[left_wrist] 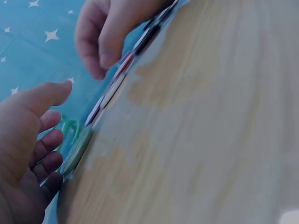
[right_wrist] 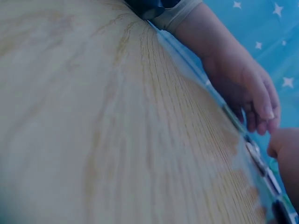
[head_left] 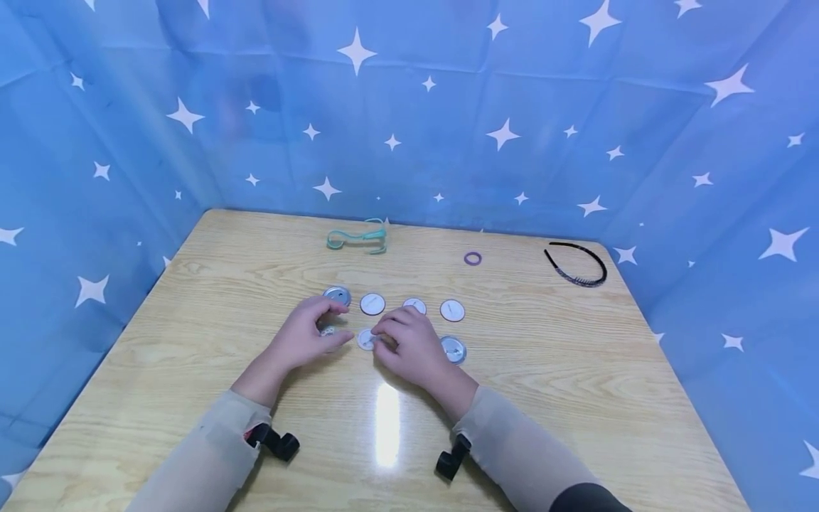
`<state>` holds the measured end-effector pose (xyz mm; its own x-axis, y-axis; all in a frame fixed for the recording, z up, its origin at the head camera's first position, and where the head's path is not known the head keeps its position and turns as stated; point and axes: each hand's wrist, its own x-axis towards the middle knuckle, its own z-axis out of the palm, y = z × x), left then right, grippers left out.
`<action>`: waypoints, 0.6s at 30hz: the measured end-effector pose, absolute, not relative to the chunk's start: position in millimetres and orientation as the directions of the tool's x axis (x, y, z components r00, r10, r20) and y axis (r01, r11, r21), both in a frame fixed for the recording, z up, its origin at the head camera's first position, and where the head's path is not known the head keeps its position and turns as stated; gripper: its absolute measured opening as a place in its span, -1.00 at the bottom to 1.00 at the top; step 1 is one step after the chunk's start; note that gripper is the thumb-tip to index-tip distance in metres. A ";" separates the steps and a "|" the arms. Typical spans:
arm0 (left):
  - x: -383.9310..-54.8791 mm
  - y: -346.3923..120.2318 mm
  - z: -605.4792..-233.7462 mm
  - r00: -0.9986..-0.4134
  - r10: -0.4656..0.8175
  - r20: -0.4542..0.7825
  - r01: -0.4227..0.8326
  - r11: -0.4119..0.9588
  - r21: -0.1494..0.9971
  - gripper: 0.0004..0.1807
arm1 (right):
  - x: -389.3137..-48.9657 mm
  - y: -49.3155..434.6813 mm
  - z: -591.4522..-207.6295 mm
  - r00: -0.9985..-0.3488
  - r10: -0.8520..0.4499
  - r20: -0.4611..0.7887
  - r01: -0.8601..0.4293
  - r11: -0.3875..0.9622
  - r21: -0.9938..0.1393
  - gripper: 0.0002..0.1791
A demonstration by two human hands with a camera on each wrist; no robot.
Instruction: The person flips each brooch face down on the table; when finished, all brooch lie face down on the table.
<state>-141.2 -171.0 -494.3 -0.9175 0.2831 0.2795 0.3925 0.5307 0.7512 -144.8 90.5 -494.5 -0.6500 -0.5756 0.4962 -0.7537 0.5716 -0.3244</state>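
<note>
Several round pin-back badges lie in two rows. In the head view my left hand (head_left: pixel 308 333) curves loosely around the left end, thumb and fingers apart with nothing between them. A silver badge (head_left: pixel 337 296) lies by its fingertips, and another badge (head_left: pixel 328 331) is partly covered by that hand. My right hand (head_left: pixel 409 345) hovers with bent, relaxed fingers at the edge of a white badge (head_left: pixel 367 340). The left wrist view places the right fingertips (left_wrist: pixel 106 60) close over the row, while the left hand (left_wrist: pixel 28 149) is beside it.
More white badges (head_left: pixel 372 304) (head_left: pixel 452 310) fill the far row, and a silver badge (head_left: pixel 453 349) is right of my right hand. Toward the back of the wooden table (head_left: pixel 563 398) lie a teal wire-like item (head_left: pixel 374 235), a purple ring (head_left: pixel 473 258) and a black headband (head_left: pixel 585 282).
</note>
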 end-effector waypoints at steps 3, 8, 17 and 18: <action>-141.3 -180.7 -491.2 -0.931 0.264 0.251 0.358 0.540 0.762 -0.58 | -145.2 88.2 -494.8 -0.658 -0.588 0.470 -0.747 0.585 -0.316 -0.82; -142.3 -195.0 -489.7 -0.937 0.291 0.193 0.328 0.540 0.775 -0.60 | -146.6 82.5 -493.4 -0.644 -0.615 0.454 -0.757 0.595 -0.269 -0.77; -144.3 -217.7 -485.2 -0.917 0.377 0.129 0.336 0.558 0.759 -0.56 | -143.7 58.3 -493.4 -0.629 -0.630 0.455 -0.767 0.599 -0.230 -0.70; -144.5 -219.7 -485.2 -0.916 0.381 0.122 0.334 0.559 0.759 -0.57 | -143.1 53.9 -494.1 -0.632 -0.631 0.450 -0.763 0.607 -0.221 -0.68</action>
<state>-144.5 -219.7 -485.2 -0.9163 0.3813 0.1224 0.3339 0.5587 0.7592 -143.1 53.9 -494.1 -0.6321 -0.6305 0.4504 -0.7632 0.6073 -0.2208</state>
